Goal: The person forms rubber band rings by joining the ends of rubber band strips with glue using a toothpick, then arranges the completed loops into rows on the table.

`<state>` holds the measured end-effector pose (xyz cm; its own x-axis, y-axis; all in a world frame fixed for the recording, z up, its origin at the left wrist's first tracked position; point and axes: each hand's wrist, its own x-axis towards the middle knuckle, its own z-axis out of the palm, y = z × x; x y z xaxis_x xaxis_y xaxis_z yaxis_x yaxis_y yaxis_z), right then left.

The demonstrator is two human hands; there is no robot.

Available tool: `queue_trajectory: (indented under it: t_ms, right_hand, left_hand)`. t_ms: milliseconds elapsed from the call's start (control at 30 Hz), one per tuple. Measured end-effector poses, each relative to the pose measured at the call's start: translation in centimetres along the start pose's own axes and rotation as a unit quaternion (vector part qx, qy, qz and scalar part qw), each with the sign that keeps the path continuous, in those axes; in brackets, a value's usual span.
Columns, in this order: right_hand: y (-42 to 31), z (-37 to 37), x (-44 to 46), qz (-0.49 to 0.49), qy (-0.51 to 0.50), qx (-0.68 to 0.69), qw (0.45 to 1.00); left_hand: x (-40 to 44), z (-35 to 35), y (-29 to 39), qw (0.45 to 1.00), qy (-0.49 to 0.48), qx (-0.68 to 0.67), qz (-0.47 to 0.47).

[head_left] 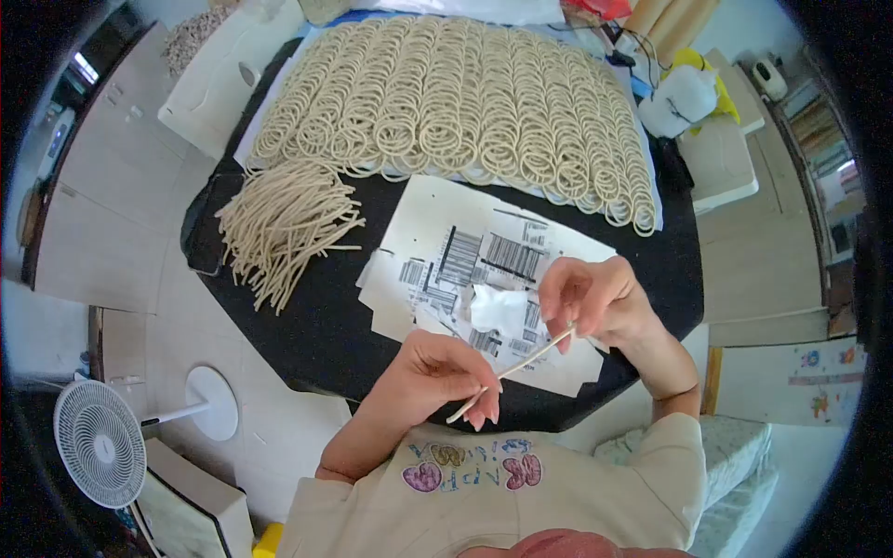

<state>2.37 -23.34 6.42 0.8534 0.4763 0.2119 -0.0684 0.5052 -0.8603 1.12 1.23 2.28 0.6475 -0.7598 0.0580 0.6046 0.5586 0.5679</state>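
A thin beige stick (527, 361) slants between my two hands, above the near edge of the label-covered cardboard. My left hand (435, 377) pinches its lower part, with the end poking out below the fingers. The upper end is held between the fingertips of my right hand (600, 302). A crumpled white piece (499, 311) lies on the cardboard (419, 216) between and beyond my hands. To the left is a loose pile of similar beige sticks (288, 219). Overlapping rows of beige rings (446, 102) cover the far part of the table.
The black-covered table (270, 335) has angled near edges. White chairs (219, 84) stand at the far left and right. A white wrapped bundle (679, 100) is at the far right corner. A white fan (100, 445) stands on the floor at lower left.
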Motion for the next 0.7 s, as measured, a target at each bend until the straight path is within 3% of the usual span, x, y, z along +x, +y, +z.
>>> queue_trajectory:
  t_ms: [133,233,333,433,600,700]
  right_hand:
    - [-0.4,-0.3,-0.6,0.005,-0.071,-0.039,0.997]
    - [-1.3,0.2,-1.1,0.103,-0.018,-0.123,0.987]
    - [-1.3,1.5,-0.7,0.2,0.129,-0.091,0.967]
    - [-0.5,1.1,-1.2,0.229,0.202,-0.183,0.934]
    - [0.6,0.9,-2.2,0.206,0.187,-0.254,0.926]
    - [0.5,1.3,-1.9,0.17,0.136,-0.338,0.915]
  left_hand:
    - [0.1,0.2,0.1,0.999,-0.016,0.04,-0.014]
    - [0.3,0.8,0.3,0.992,0.039,0.114,-0.043]
    - [0.4,-0.4,-0.9,0.983,0.045,0.167,0.054]
    - [0.4,-0.8,-1.2,0.964,0.086,0.228,0.109]
    - [0.6,0.1,-0.8,0.918,0.152,0.364,0.048]
    - [1.2,1.2,-1.5,0.894,0.238,0.355,0.134]
